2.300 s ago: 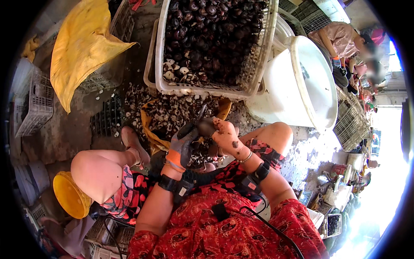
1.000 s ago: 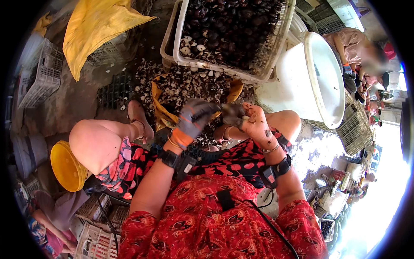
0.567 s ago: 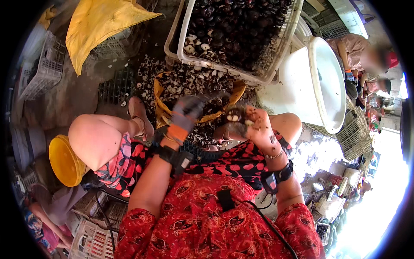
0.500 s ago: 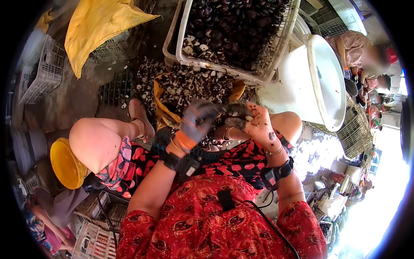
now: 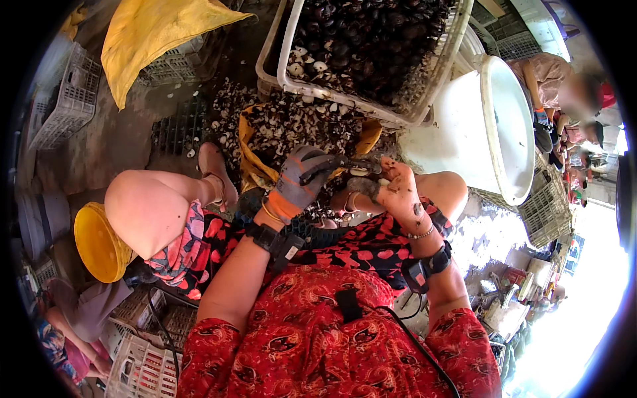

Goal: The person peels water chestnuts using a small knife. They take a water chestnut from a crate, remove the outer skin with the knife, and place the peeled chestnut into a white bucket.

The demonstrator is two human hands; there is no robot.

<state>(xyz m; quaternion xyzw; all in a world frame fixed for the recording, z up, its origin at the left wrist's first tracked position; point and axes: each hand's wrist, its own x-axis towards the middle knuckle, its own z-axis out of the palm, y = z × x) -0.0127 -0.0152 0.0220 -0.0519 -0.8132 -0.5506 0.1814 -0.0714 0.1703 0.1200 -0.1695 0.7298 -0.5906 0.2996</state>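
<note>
My left hand (image 5: pixel 302 178), in a grey and orange work glove, is closed, its fingertips close to my right hand. A dark, narrow thing (image 5: pixel 358 164) bridges the two hands; its kind is unclear. My bare right hand (image 5: pixel 400 189), smeared with dirt, has its fingers curled inward, with dark grey coverings on some of them. What its fingers hold is too small and dark to name. Below both hands, a yellow sack (image 5: pixel 247 142) lies open among a heap of small white and dark pieces (image 5: pixel 298 126).
Beyond my hands stands a white plastic crate (image 5: pixel 345 99) full of dark, shiny round pieces, with some white ones. To its right is a big white tub (image 5: pixel 458 136). A yellow bucket (image 5: pixel 99 242) stands left of my knee. Several people sit at the far right.
My left hand has turned and its fingers now reach further toward the right hand. The dark narrow thing between them shows more plainly. My right hand has hardly moved.
</note>
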